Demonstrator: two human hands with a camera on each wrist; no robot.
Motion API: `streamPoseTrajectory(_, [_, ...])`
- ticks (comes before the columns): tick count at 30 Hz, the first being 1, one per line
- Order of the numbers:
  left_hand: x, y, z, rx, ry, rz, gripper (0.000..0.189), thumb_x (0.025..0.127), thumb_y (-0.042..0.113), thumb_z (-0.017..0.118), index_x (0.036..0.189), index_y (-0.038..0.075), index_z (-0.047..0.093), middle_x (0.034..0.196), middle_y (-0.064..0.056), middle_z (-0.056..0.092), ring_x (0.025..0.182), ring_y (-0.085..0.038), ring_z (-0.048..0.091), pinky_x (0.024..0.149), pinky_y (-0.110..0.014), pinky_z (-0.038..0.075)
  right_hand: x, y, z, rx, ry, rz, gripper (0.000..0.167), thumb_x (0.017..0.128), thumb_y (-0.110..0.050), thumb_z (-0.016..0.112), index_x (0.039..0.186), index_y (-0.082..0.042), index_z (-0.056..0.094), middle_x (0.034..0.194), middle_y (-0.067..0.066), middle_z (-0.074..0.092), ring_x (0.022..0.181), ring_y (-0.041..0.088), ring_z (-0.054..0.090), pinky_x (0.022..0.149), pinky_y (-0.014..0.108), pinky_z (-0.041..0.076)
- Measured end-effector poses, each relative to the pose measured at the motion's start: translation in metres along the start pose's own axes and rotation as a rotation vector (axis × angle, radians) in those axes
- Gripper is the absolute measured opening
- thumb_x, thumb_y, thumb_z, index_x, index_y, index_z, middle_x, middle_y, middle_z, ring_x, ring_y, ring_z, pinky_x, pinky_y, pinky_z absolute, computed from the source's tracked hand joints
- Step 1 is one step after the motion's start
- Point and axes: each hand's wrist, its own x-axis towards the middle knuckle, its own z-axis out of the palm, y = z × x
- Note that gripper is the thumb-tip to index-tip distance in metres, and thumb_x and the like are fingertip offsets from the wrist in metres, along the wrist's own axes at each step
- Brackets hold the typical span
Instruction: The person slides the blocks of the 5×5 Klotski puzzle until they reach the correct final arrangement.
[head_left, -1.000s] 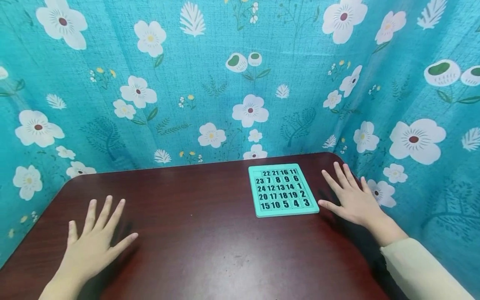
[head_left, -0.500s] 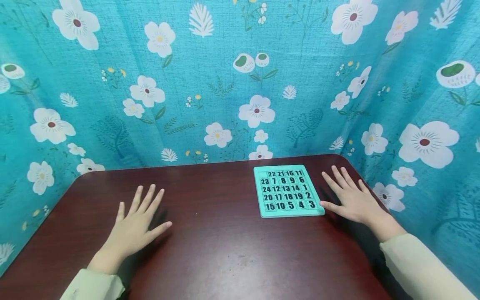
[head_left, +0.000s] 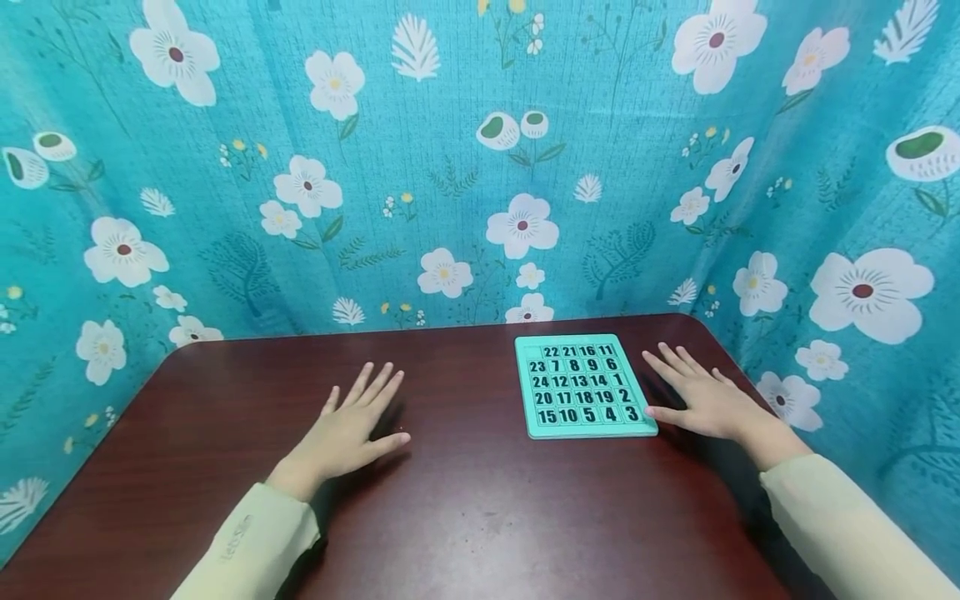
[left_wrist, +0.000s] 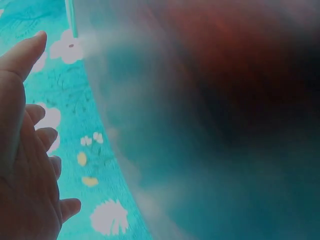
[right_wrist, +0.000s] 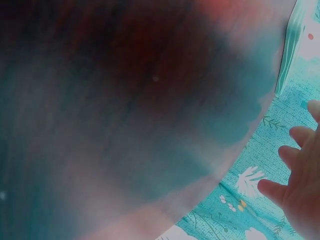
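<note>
A flat turquoise sliding number puzzle (head_left: pixel 587 385) lies on the dark red-brown table (head_left: pixel 480 500), right of its middle. Black numbers fill its rows, with a gap at the top left corner. My right hand (head_left: pixel 705 404) is just right of the puzzle, fingers spread and straight; its thumb tip is at the puzzle's lower right corner, and I cannot tell whether it touches. My left hand (head_left: pixel 347 433) is left of the puzzle and well apart from it, fingers stretched out, holding nothing. The puzzle's edge (right_wrist: pixel 290 55) shows in the right wrist view.
A turquoise curtain (head_left: pixel 442 200) with white flowers hangs behind the table and along its right side. The table has rounded far corners. Light-coloured sleeves (head_left: pixel 251 537) cover both forearms.
My left hand has moved to the right over the table, towards the puzzle. My right hand has stayed nearly in place, its fingers lowered a little. The head view has shifted slightly left.
</note>
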Motion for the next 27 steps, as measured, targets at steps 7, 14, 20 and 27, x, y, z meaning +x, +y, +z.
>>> streamPoseTrajectory(7, [0.026, 0.024, 0.010, -0.019, -0.082, 0.089, 0.089, 0.093, 0.062, 0.055, 0.161, 0.020, 0.015, 0.169, -0.002, 0.010, 0.157, -0.029, 0.002, 0.116, -0.071, 0.013, 0.004, 0.000, 0.002, 0.036, -0.044, 0.002, 0.094, 0.088, -0.065, 0.060, 0.160, -0.020, 0.020, 0.165, 0.022, 0.016, 0.150, 0.048, 0.013, 0.105, 0.082, 0.012])
streamPoseTrajectory(14, [0.047, 0.043, 0.015, -0.042, -0.147, 0.145, 0.086, 0.096, 0.060, 0.053, 0.161, 0.019, 0.016, 0.169, -0.003, 0.011, 0.157, -0.029, 0.003, 0.116, -0.070, 0.014, 0.009, -0.001, 0.004, 0.057, -0.070, -0.003, 0.094, 0.088, -0.066, 0.060, 0.160, -0.020, 0.021, 0.164, 0.023, 0.018, 0.150, 0.049, 0.013, 0.105, 0.082, 0.011])
streamPoseTrajectory(20, [0.064, 0.056, 0.017, -0.070, -0.170, 0.154, 0.084, 0.097, 0.058, 0.053, 0.161, 0.018, 0.017, 0.169, -0.002, 0.011, 0.157, -0.028, 0.005, 0.117, -0.069, 0.015, 0.013, -0.002, 0.007, 0.066, -0.086, 0.005, 0.096, 0.086, -0.067, 0.061, 0.160, -0.021, 0.022, 0.164, 0.023, 0.019, 0.149, 0.050, 0.013, 0.105, 0.082, 0.011])
streamPoseTrajectory(27, [0.081, 0.068, 0.025, -0.087, -0.198, 0.162, 0.084, 0.096, 0.058, 0.054, 0.161, 0.020, 0.016, 0.169, -0.002, 0.014, 0.157, -0.027, 0.009, 0.117, -0.067, 0.019, 0.015, -0.002, 0.010, 0.076, -0.097, -0.004, 0.098, 0.083, -0.067, 0.065, 0.159, -0.019, 0.026, 0.162, 0.024, 0.023, 0.148, 0.051, 0.015, 0.104, 0.083, 0.012])
